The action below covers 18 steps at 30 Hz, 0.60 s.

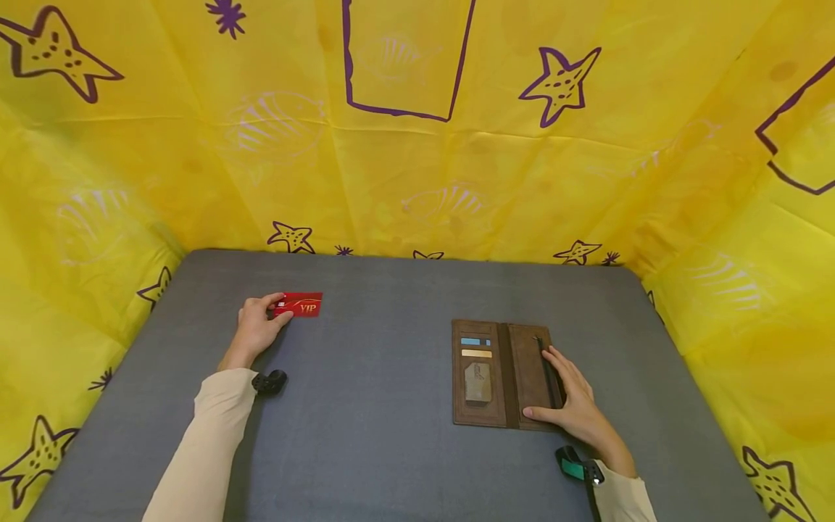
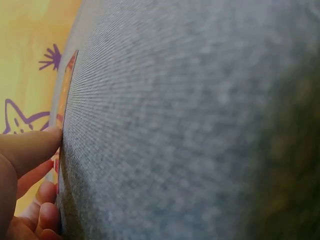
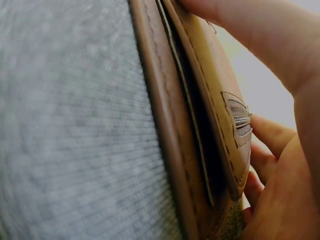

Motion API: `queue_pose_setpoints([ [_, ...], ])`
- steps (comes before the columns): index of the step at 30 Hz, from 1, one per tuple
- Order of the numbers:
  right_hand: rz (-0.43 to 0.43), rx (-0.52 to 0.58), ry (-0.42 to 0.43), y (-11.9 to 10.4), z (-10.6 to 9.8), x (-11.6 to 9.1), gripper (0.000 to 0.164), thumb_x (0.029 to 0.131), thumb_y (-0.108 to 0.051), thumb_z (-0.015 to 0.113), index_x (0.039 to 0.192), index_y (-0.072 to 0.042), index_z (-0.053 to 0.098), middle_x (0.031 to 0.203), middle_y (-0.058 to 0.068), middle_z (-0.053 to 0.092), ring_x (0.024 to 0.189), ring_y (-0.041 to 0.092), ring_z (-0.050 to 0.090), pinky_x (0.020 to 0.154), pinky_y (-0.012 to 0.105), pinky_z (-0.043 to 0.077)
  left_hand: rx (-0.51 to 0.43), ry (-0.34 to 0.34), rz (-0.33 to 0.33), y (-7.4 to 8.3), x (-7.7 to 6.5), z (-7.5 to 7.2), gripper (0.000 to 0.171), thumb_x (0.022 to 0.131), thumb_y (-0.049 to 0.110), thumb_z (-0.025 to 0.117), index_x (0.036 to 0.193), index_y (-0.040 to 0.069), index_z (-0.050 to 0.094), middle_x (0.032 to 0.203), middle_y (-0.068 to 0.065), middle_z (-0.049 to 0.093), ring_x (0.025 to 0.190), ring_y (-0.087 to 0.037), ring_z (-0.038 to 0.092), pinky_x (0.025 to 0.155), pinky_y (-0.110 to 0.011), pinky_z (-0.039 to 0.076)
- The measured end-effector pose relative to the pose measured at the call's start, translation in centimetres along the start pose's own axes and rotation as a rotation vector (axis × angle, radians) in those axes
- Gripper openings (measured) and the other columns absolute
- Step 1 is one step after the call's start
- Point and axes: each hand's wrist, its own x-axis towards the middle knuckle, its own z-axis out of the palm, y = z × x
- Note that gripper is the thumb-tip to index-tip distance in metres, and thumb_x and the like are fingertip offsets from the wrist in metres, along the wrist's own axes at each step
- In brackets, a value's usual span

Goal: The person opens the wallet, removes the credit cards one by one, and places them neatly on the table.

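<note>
My left hand (image 1: pixel 258 330) is at the left of the table, its thumb and fingers pinching the left end of a red card (image 1: pixel 308 304) marked VIP in gold. In the left wrist view the card (image 2: pixel 65 100) appears edge-on, close to the cloth. Farther right lies a brown wallet (image 1: pixel 480 417), spread flat, with a blue card (image 1: pixel 475 341) and a beige card (image 1: pixel 476 354) in its left-side slots and a clear window below them. My right hand (image 1: pixel 577 409) rests on the wallet's right half, thumb near the lower edge, fingers extended along the dark zip.
A grey cloth covers the table (image 1: pixel 378 406). Yellow fabric (image 1: pixel 391 167) printed with starfish and fish hangs behind it and along both sides. A black wrist device (image 1: pixel 269 383) sits on the left sleeve, another (image 1: pixel 574 464) on the right.
</note>
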Motion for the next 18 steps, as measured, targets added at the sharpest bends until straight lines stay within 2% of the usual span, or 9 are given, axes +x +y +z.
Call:
queue_pose_setpoints([
  [13, -0.011, -0.003, -0.003, 0.1, 0.04, 0.07, 0.106, 0.068, -0.032, 0.089, 0.154, -0.012, 0.031, 0.164, 0.017, 0.019, 0.146, 0.051, 0.014, 0.102, 0.075, 0.009, -0.003, 0.002, -0.039, 0.1, -0.1, 0.23, 0.055, 0.098, 0.019, 0.06, 0.145, -0.004, 0.043, 0.131, -0.035, 0.037, 0.114, -0.045, 0.033, 0.082, -0.044, 0.031],
  [18, -0.006, 0.001, -0.007, 0.01, -0.04, 0.08, 0.106, 0.068, -0.032, 0.089, 0.154, -0.012, 0.031, 0.164, 0.017, 0.019, 0.146, 0.051, 0.013, 0.102, 0.075, 0.008, -0.034, 0.048, 0.006, -0.14, 0.09, 0.15, 0.049, 0.098, 0.014, 0.061, 0.14, -0.007, 0.048, 0.126, -0.035, 0.048, 0.11, -0.044, 0.041, 0.084, -0.043, 0.034],
])
